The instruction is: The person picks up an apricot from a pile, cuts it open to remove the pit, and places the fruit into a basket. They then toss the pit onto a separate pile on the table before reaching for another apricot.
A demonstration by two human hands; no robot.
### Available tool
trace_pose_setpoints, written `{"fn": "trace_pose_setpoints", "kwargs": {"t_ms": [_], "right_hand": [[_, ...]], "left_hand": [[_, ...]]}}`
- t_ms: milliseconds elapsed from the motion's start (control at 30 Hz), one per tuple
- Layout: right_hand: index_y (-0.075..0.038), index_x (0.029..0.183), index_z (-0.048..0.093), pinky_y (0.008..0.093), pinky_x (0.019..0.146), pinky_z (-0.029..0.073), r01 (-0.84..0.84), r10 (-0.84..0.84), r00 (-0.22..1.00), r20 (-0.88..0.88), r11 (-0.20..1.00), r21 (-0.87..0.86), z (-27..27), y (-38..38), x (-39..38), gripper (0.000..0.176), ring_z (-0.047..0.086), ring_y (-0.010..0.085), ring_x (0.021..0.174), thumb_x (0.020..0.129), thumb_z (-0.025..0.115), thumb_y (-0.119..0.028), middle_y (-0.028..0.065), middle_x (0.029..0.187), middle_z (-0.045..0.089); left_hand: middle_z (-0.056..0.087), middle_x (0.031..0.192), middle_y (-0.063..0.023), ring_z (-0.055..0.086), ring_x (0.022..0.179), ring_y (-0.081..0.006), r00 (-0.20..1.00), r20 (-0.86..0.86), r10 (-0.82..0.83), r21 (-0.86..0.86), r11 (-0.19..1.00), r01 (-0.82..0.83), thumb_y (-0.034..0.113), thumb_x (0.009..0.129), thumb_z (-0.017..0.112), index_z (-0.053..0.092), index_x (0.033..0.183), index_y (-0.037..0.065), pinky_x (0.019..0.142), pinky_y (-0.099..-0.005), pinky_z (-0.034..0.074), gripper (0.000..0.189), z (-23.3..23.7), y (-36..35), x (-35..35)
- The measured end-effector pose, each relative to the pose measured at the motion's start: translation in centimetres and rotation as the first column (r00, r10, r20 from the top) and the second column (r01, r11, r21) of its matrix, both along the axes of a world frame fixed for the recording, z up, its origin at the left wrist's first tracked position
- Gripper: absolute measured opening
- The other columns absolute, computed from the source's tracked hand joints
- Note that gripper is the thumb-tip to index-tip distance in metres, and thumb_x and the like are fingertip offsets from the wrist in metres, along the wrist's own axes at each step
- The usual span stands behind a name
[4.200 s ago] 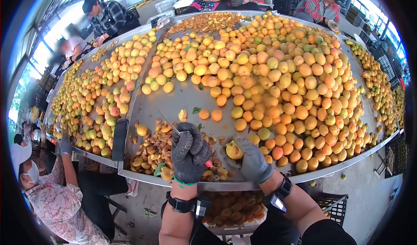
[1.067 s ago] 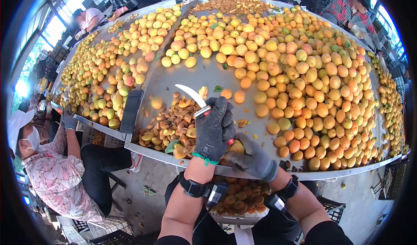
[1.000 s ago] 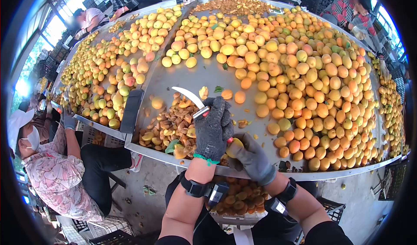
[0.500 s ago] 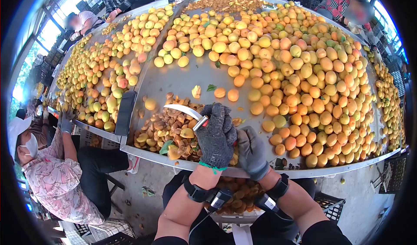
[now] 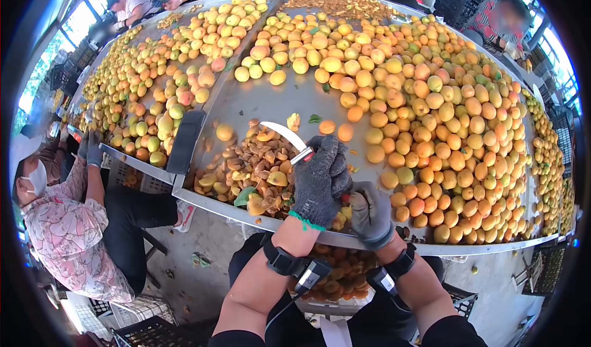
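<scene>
My left hand [image 5: 321, 177], in a dark grey knit glove with a green cuff, is closed around a curved knife [image 5: 285, 131]. Its bare blade points up and left, above a heap of brown pits and scraps [image 5: 261, 159]. A red end of the handle shows between my two hands. Close beside it, my right hand [image 5: 371, 214] wears a grey glove with fingers curled in; what they hold, if anything, is hidden. Loose apricots [image 5: 443, 144] cover the metal table to the right. Two single apricots [image 5: 327, 128] lie just beyond my left hand.
A raised metal divider [image 5: 231, 79] splits the table, with a dark phone-like slab [image 5: 188, 134] on it at the near end. A co-worker [image 5: 74, 230] sits at the left; others sit along the far side. Below the table edge, a container of cut apricots [image 5: 338, 273] stands between my knees.
The view has shifted slightly. Both hands stay close together, a little further right, and the knife blade tilts more steeply upward. The red handle end now shows between them.
</scene>
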State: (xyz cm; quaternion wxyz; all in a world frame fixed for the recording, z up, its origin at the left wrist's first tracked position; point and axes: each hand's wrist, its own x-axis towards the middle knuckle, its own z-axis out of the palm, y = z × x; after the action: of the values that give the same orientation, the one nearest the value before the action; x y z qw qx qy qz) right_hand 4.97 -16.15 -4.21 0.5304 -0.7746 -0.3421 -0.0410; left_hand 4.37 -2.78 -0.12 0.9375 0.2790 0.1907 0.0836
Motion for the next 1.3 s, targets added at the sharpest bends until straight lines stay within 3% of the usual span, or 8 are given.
{"fn": "trace_pose_setpoints", "kwargs": {"t_ms": [400, 467, 800, 867, 933, 1000, 1267, 1300], "right_hand": [[-0.002, 0.098, 0.058, 0.0266, 0.07, 0.048, 0.061, 0.024, 0.896, -0.444, 0.982, 0.178, 0.2, 0.1, 0.2, 0.03, 0.058, 0.0117, 0.081, 0.099, 0.049, -0.03, -0.0007, 0.084, 0.057], [-0.003, 0.103, 0.06, 0.0282, 0.078, 0.049, 0.33, 0.207, 0.448, -0.87, 0.866, 0.376, 0.9, -0.7, 0.5, 0.033, 0.059, 0.0139, 0.084, 0.1, 0.047, -0.034, 0.0015, 0.086, 0.058], [-0.007, 0.115, 0.054, 0.0197, 0.049, 0.031, 0.386, 0.803, 0.204, -0.56, 0.459, 0.8, 1.2, -3.8, 4.7, 0.03, 0.039, 0.0081, 0.06, 0.097, 0.05, -0.03, 0.0023, 0.095, 0.057], [-0.007, 0.114, 0.054, 0.0192, 0.048, 0.029, 0.224, 0.975, 0.111, -0.193, 0.165, 0.961, 0.3, -4.3, 5.6, 0.031, 0.038, 0.0075, 0.059, 0.097, 0.05, -0.032, 0.0021, 0.097, 0.056], [-0.007, 0.113, 0.055, 0.0193, 0.051, 0.032, 0.249, 0.978, 0.102, -0.184, 0.155, 0.956, 1.8, -3.9, 5.1, 0.034, 0.043, 0.0085, 0.063, 0.097, 0.049, -0.036, 0.003, 0.097, 0.057], [-0.007, 0.11, 0.057, 0.0204, 0.054, 0.036, 0.552, 0.659, 0.261, -0.706, 0.498, 0.669, 4.9, -3.3, 3.7, 0.035, 0.048, 0.0099, 0.069, 0.095, 0.051, -0.037, 0.0043, 0.096, 0.059], [-0.012, 0.093, 0.059, 0.0281, 0.042, 0.035, 0.429, 0.506, 0.268, -0.82, 0.7, 0.572, 0.5, -3.7, 4.9, 0.04, 0.046, 0.0165, 0.052, 0.093, 0.045, -0.049, 0.0049, 0.069, 0.053], [-0.01, 0.1, 0.057, 0.0289, 0.045, 0.039, 0.568, 0.683, 0.081, -0.726, 0.567, 0.596, 0.5, -3.6, 5.4, 0.038, 0.05, 0.0173, 0.058, 0.094, 0.044, -0.046, 0.0063, 0.076, 0.055]], "left_hand": [[0.045, 0.065, 0.0041, 0.041, 0.051, -0.0051, 0.946, 0.274, 0.172, 0.062, 0.979, -0.195, 0.021, 0.091, 0.065, 0.055, 0.095, 0.013, 0.036, -0.0202, 0.029, 0.013, 0.4, 1.9, -0.5], [0.045, 0.067, 0.0034, 0.034, 0.046, -0.005, 0.911, 0.313, 0.269, 0.155, 0.932, -0.329, 0.02, 0.093, 0.06, 0.055, 0.093, 0.011, 0.035, -0.0198, 0.028, 0.01, 1.5, 3.5, -0.7], [0.051, 0.061, 0.0004, 0.046, 0.041, -0.0091, 0.983, -0.179, -0.029, 0.536, 0.836, 0.122, 0.017, 0.086, 0.068, 0.058, 0.096, 0.006, 0.036, -0.0231, 0.036, 0.017, 0.7, 0.8, -0.2], [0.053, 0.063, 0.0002, 0.047, 0.042, -0.0087, 0.957, -0.273, -0.101, 0.592, 0.766, 0.25, 0.016, 0.086, 0.068, 0.057, 0.103, 0.006, 0.037, -0.0234, 0.038, 0.022, 0.6, 0.3, -0.2], [0.054, 0.065, 0.0001, 0.049, 0.043, -0.0083, 0.946, -0.286, -0.153, 0.594, 0.747, 0.3, 0.016, 0.086, 0.069, 0.056, 0.109, 0.005, 0.037, -0.0232, 0.04, 0.028, 0.2, 0.1, -0.3], [0.055, 0.066, -0.0001, 0.051, 0.045, -0.0081, 0.927, -0.319, -0.196, 0.549, 0.759, 0.349, 0.017, 0.085, 0.07, 0.056, 0.11, 0.005, 0.038, -0.0224, 0.041, 0.031, 0.2, -0.1, -0.4], [0.058, 0.072, 0.0028, 0.053, 0.054, -0.0059, 0.902, -0.296, -0.315, 0.509, 0.746, 0.428, 0.03, 0.085, 0.071, 0.057, 0.119, 0.006, 0.049, -0.0219, 0.043, 0.043, -2.2, -0.1, -0.4], [0.057, 0.071, 0.0034, 0.052, 0.054, -0.0063, 0.901, -0.275, -0.334, 0.54, 0.722, 0.433, 0.033, 0.085, 0.071, 0.058, 0.118, 0.008, 0.05, -0.0226, 0.043, 0.043, -1.8, 0.1, -0.6]]}}
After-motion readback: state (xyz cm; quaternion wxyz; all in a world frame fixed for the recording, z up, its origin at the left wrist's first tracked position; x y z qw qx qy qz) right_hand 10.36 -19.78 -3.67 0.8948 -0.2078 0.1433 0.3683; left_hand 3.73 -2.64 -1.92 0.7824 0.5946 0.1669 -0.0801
